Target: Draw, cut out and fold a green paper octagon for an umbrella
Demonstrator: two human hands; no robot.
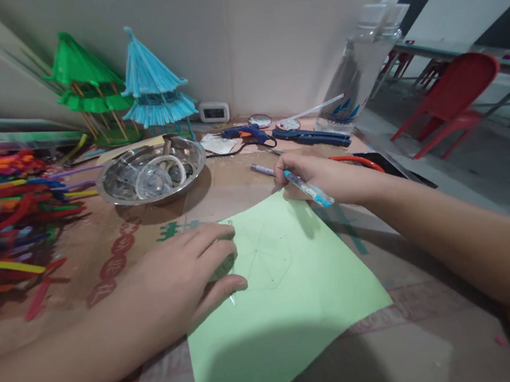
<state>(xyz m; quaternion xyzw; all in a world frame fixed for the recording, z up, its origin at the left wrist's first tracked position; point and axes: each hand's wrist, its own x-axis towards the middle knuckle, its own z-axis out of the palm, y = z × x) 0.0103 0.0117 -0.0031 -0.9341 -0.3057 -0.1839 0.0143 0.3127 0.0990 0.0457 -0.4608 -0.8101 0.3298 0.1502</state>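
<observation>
A sheet of light green paper [287, 334] lies on the cardboard-covered table. Faint pencil lines on it form a many-sided outline [273, 259] with lines crossing at its centre. My left hand [199, 264] rests at the paper's left side, its fingers and thumb around a clear plastic piece [227, 266], perhaps a ruler, mostly hidden beneath the palm. Above the paper's far right corner, my right hand [303, 173] is closed around a clear pen [307, 188] with light blue ends. A purplish pen or pencil [262, 169] shows just beyond its fingertips.
Colourful pipe cleaners [2, 218] pile up at left. Behind stand a metal bowl [154, 197], green [81, 70] and blue [151, 72] tiered-roof models, and a small clock [214, 112]. A glue gun [246, 132], a blue stapler-like tool [311, 137] and a large clear bottle [352, 72] stretch rightward.
</observation>
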